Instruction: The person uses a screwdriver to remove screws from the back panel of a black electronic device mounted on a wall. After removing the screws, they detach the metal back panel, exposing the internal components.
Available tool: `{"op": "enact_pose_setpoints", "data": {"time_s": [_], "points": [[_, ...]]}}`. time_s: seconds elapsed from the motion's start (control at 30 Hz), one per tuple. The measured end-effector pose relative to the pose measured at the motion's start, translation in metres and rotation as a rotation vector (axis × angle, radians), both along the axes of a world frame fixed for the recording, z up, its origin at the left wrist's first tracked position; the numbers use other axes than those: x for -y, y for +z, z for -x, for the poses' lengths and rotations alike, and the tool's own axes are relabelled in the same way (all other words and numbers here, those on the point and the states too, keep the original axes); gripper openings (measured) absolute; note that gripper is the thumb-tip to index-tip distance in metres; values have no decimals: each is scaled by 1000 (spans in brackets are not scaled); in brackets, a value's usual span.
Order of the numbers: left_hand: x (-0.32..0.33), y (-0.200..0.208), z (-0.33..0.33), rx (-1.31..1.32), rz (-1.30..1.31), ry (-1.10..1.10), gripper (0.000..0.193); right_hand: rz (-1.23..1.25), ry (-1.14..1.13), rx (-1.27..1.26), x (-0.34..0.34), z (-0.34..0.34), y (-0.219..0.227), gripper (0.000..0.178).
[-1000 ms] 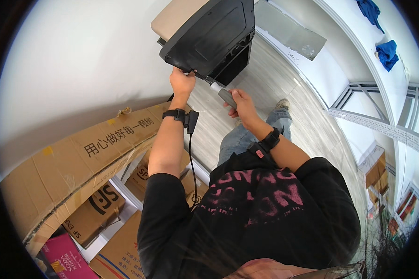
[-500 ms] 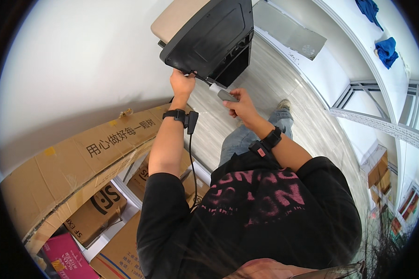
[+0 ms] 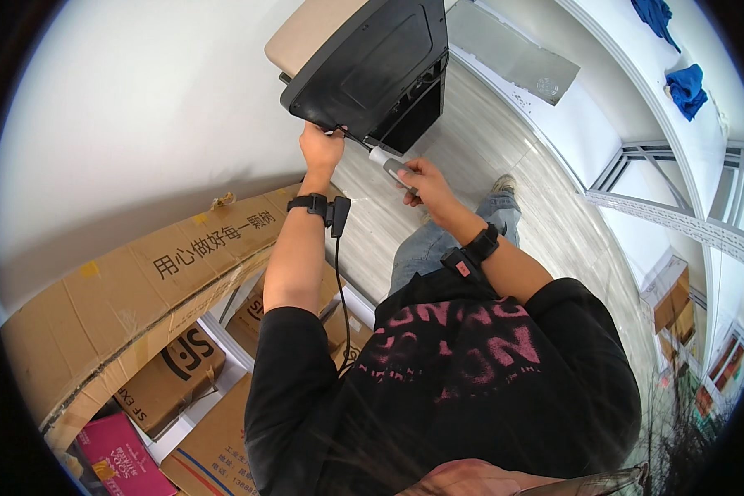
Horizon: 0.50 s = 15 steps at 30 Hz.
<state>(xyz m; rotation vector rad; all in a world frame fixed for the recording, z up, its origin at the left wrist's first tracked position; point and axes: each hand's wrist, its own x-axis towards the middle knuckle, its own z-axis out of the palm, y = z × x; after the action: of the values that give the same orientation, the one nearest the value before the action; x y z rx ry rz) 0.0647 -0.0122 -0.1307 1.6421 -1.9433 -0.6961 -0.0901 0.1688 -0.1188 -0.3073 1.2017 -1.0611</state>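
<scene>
A padded piece, perhaps a seat, with a beige cushion (image 3: 306,37) and a black plastic shell (image 3: 372,70) stands tilted at the top centre. At its lower edge is my left hand (image 3: 321,147), closed, its fingertips beside a thin dark shaft; what it grips is partly hidden. My right hand (image 3: 426,186) is wrapped round the grey handle of a screwdriver (image 3: 397,172) with a white front collar. The shaft runs up and left from the collar to the shell's edge by my left fingers. Its very tip is hard to see.
A long flattened cardboard box (image 3: 124,289) lies at the left, above brown cartons (image 3: 174,376) and a pink box (image 3: 120,459). White shelving (image 3: 670,211) with blue cloths (image 3: 686,91) lines the right. A grey panel (image 3: 517,54) leans at the far side. A black cable (image 3: 345,306) hangs from my left wrist.
The padded piece and both hands have shifted very slightly up and left. The screwdriver handle has turned a little in my right hand, and its shaft stays at the shell's edge.
</scene>
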Motion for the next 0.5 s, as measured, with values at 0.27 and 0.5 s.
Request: {"op": "enact_pose_setpoints", "data": {"time_s": [0.27, 0.5], "points": [[-1, -1, 2, -30, 24, -2, 31, 8, -24, 21, -2, 5, -7, 31], [-3, 3, 3, 11, 32, 9, 34, 17, -29, 26, -4, 6, -12, 30]]}}
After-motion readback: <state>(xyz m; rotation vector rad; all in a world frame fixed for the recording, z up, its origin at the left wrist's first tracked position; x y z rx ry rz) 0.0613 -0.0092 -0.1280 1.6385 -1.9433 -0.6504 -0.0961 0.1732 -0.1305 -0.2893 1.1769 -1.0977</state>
